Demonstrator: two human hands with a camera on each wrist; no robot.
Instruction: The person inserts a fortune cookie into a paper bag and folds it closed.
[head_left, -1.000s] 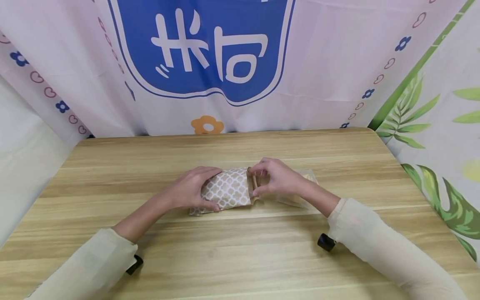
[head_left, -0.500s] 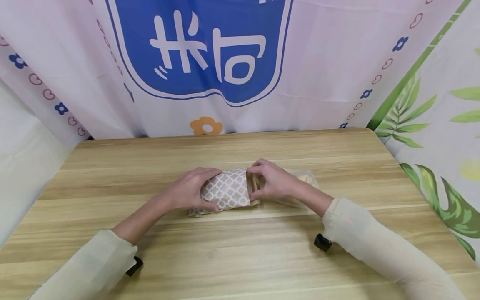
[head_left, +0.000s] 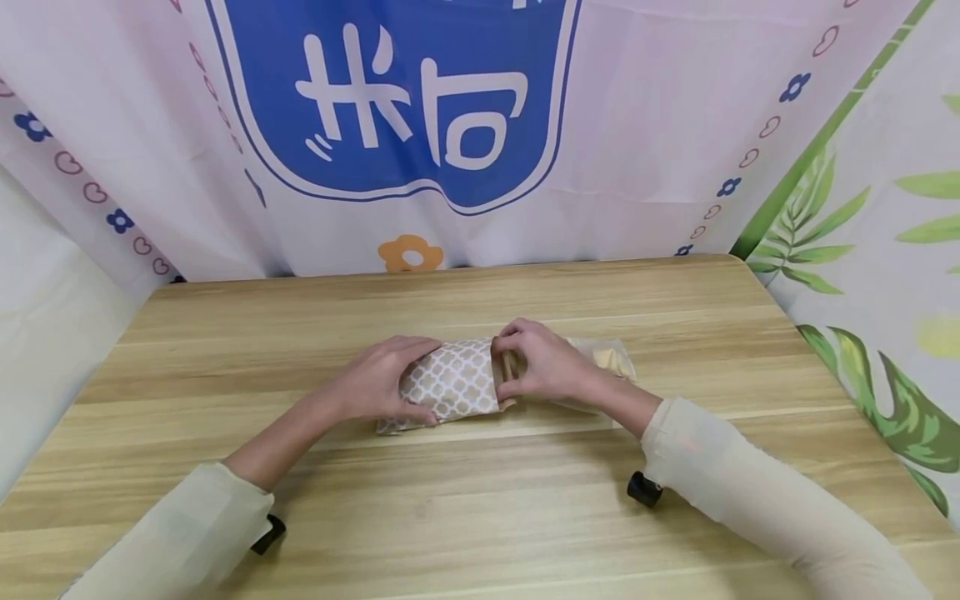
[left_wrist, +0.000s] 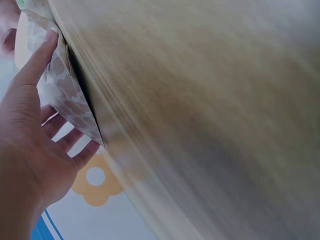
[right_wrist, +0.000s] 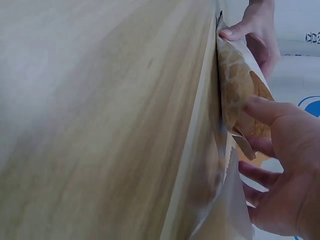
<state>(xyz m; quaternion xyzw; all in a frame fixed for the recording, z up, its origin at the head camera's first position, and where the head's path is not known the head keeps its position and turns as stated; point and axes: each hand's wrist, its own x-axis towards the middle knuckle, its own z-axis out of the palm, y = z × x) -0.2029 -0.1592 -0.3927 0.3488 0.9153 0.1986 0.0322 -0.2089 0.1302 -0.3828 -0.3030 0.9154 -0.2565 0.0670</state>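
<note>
A tan paper bag (head_left: 453,379) with a white lattice pattern lies on its side on the wooden table, its brown mouth facing right. My left hand (head_left: 386,379) holds its left part, thumb along the near side and fingers at the far side; the left wrist view shows the same paper bag (left_wrist: 67,95). At the mouth, my right hand (head_left: 543,362) grips the rim, thumb on the near edge and forefinger at the far one. In the right wrist view the thumb of the right hand (right_wrist: 287,165) touches the bag's rim. What lies inside the bag is hidden.
Partly under the right wrist lies a clear plastic bag (head_left: 613,358) with pale yellow pieces in it. The wooden table (head_left: 450,508) reaches back to a printed cloth (head_left: 637,167). A black device (head_left: 643,489) sits at the right cuff, another (head_left: 268,533) at the left.
My right hand has shifted slightly left, closer onto the bag's mouth, so more of the clear plastic bag shows. The left hand keeps its hold on the paper bag.
</note>
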